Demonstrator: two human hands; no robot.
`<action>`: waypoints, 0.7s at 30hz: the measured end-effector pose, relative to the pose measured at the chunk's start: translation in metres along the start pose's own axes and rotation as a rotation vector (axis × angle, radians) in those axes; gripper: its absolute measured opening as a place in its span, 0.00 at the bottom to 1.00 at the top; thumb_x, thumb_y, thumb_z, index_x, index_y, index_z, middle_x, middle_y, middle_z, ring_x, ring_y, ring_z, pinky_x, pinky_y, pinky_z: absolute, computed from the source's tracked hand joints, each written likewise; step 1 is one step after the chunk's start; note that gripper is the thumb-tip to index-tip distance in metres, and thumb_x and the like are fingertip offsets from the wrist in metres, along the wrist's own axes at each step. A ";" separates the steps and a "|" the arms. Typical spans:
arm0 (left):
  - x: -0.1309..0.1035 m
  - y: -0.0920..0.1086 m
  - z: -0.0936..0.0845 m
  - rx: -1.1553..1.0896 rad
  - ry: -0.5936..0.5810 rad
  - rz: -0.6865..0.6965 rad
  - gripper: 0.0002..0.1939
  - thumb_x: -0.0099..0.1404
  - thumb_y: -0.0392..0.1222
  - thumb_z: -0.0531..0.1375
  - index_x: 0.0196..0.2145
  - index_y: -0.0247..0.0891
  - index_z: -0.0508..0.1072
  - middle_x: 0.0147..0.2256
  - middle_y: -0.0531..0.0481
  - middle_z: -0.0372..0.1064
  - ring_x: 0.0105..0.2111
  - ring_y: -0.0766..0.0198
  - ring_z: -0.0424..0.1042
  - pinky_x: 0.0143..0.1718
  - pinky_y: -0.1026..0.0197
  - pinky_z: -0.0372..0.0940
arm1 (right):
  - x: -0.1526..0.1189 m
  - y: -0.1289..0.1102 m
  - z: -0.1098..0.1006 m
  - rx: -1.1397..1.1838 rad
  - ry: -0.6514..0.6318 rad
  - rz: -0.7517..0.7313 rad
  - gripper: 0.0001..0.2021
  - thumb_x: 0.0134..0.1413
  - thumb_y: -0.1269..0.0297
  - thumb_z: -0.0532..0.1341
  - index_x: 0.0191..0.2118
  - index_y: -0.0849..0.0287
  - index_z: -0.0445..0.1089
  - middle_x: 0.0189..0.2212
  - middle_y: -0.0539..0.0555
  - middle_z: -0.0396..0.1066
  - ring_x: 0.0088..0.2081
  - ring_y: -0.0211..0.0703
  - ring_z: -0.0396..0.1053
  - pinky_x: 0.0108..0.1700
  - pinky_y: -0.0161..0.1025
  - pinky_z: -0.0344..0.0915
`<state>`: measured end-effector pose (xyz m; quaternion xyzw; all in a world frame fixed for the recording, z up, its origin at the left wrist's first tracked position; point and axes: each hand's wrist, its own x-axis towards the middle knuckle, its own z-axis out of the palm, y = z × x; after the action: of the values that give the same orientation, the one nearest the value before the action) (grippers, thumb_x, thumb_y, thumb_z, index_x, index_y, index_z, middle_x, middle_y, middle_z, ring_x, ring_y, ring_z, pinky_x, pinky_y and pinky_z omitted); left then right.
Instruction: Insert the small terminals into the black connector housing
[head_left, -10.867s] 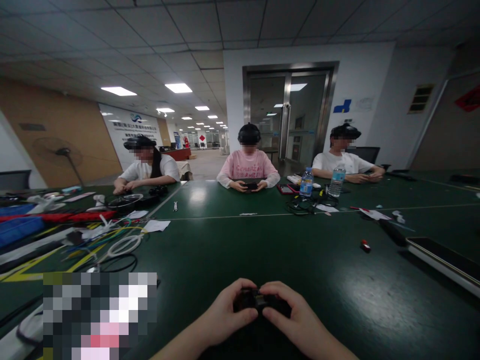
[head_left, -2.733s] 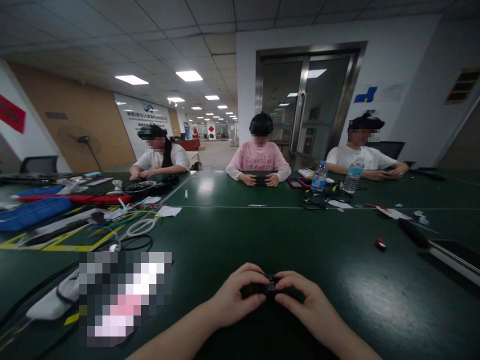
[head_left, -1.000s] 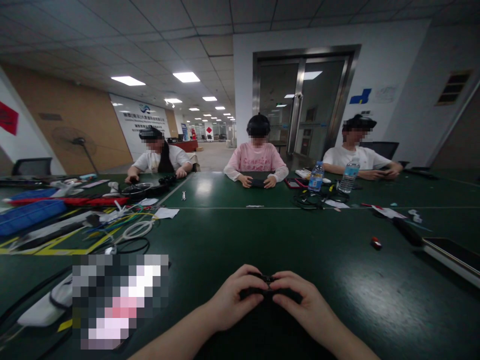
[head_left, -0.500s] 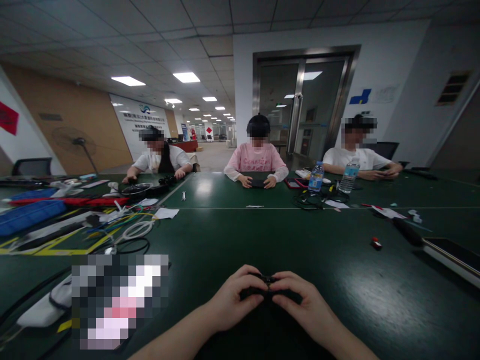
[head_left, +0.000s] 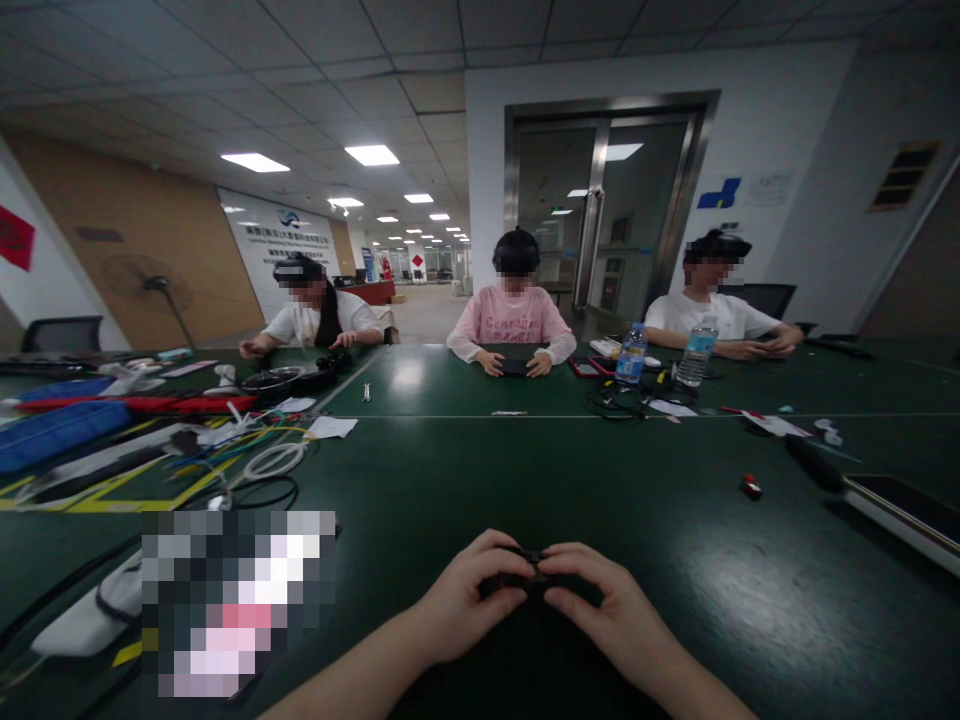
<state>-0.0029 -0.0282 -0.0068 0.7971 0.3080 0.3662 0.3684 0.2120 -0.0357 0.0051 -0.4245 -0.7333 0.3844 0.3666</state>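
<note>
My left hand (head_left: pixel 474 595) and my right hand (head_left: pixel 609 600) meet low in the middle of the head view, just over the dark green table (head_left: pixel 420 490). Thumbs and fingers of both hands close from either side on one small black object (head_left: pixel 534 562). Most of it is hidden behind the fingers, and it blends with the dark tabletop, so its kind cannot be made out. The two index fingertips nearly touch at its upper side.
Cables (head_left: pixel 274 460), a white power strip (head_left: pixel 86 615) and a blue tray (head_left: pixel 64 435) lie left. On the right are a small red-and-black item (head_left: pixel 751 486) and a phone-like device (head_left: pixel 907 515). Two water bottles (head_left: pixel 631 355) stand farther back. Three people sit opposite.
My hands stay in the same place around the small black object. Across the table at far left, a person's hands have lifted and shifted slightly left.
</note>
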 end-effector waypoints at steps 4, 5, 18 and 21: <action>-0.001 -0.001 0.002 -0.003 0.014 -0.037 0.19 0.60 0.33 0.58 0.49 0.44 0.65 0.45 0.47 0.62 0.40 0.61 0.66 0.40 0.59 0.64 | 0.000 0.000 0.000 -0.016 0.008 0.014 0.13 0.50 0.68 0.62 0.44 0.51 0.71 0.43 0.52 0.72 0.47 0.47 0.68 0.52 0.45 0.62; -0.001 -0.001 0.002 0.000 0.020 -0.075 0.21 0.60 0.33 0.58 0.50 0.43 0.63 0.44 0.47 0.63 0.39 0.61 0.66 0.40 0.59 0.64 | 0.000 0.000 0.000 -0.016 0.004 0.012 0.13 0.50 0.68 0.62 0.44 0.52 0.71 0.43 0.53 0.72 0.47 0.47 0.68 0.52 0.45 0.62; 0.001 0.003 0.000 0.015 -0.020 -0.050 0.17 0.61 0.34 0.58 0.48 0.43 0.67 0.45 0.46 0.61 0.40 0.61 0.66 0.39 0.60 0.63 | 0.002 0.001 0.000 -0.003 -0.023 0.015 0.11 0.51 0.66 0.62 0.42 0.52 0.74 0.44 0.54 0.71 0.48 0.49 0.68 0.53 0.47 0.62; 0.002 0.003 -0.001 0.016 -0.026 -0.052 0.16 0.61 0.34 0.58 0.47 0.43 0.68 0.46 0.46 0.60 0.41 0.61 0.65 0.40 0.60 0.63 | 0.001 0.001 -0.001 -0.012 -0.018 0.005 0.10 0.51 0.66 0.62 0.41 0.52 0.73 0.43 0.54 0.71 0.47 0.48 0.68 0.52 0.46 0.62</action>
<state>-0.0022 -0.0282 -0.0032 0.7964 0.3266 0.3438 0.3753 0.2124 -0.0342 0.0052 -0.4252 -0.7378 0.3845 0.3564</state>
